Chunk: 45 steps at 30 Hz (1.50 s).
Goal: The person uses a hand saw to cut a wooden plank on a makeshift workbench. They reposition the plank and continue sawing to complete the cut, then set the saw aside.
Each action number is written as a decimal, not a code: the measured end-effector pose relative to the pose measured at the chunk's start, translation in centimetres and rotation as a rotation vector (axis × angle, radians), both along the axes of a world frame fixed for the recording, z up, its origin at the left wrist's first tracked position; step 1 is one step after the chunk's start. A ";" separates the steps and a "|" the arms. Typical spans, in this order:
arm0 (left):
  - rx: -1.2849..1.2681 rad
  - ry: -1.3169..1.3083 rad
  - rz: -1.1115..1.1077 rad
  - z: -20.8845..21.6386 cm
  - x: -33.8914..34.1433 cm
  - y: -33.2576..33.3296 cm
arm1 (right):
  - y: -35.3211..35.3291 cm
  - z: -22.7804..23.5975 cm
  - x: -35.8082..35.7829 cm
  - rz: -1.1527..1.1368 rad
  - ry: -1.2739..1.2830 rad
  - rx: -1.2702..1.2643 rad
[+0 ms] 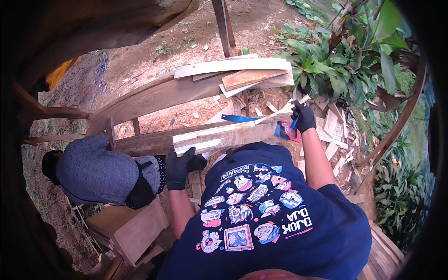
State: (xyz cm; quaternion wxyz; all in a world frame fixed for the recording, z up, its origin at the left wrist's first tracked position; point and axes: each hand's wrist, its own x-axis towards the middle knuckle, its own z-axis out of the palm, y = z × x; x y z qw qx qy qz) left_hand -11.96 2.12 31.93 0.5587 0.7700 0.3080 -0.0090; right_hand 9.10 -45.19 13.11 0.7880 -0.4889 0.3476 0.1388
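Note:
A pale, freshly cut wooden board lies along a thick beam in front of me, its far right end splitting into a thin strip. My left hand, in a black glove, grips the board's near left end, the thumb up against its edge. At the board's right end my right hand, also gloved, is closed around a tool; a pale wooden end sticks out above the fist and a bit of blue shows below. I cannot make out the tool's kind. Just left of that fist rests a red saw handle.
A blue blade lies behind the board. Farther off, loose planks are stacked on a second beam. Another person bends over at the left, above a wooden box. Offcuts litter the ground beside leafy plants.

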 end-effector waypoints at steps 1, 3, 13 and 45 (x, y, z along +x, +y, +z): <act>0.000 -0.021 -0.022 0.0 0.7 0.0 | -0.6 0.2 1.3 -0.062 -0.008 -0.005; -0.118 -0.064 0.029 0.3 1.9 -0.4 | -2.2 1.4 3.0 -0.108 -0.065 0.060; -0.189 -0.149 -0.008 9.6 5.3 -5.9 | -10.1 6.1 8.9 -0.424 -0.164 -0.081; 1.347 -0.573 -0.001 12.5 -2.8 15.0 | -29.6 -0.6 7.4 -0.209 0.111 -0.829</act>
